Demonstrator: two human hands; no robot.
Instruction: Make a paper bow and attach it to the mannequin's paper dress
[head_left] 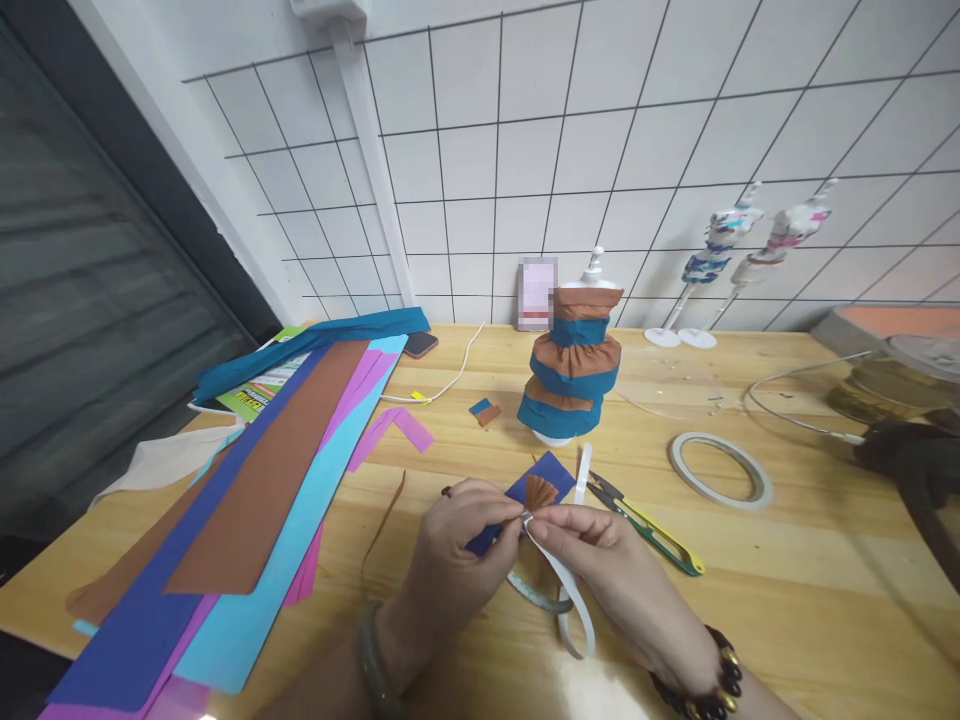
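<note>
My left hand (466, 545) pinches the gathered base of a small brown pleated paper fan (540, 492) between thumb and fingertips. From the other side, the thumb and fingers of my right hand (611, 560) close on the same base, where a narrow white tape strip (564, 578) meets it. That strip curls down toward the table below my fingers. Behind the fan lies a piece of dark blue paper (550, 468), partly hidden by my hands. Beyond it stands a small dress form (574, 330) wrapped in brown and teal gathered paper. Yellow-and-green thread snips (660, 540) rest beside my right hand.
Long crepe paper strips (262, 480) in several colours cover the table's left side. A tape roll (763, 490) lies at right. Two small wrapped dress forms (705, 268) stand by the tiled wall. A phone (421, 345), white cable (457, 375) and paper scraps (485, 411) lie farther back.
</note>
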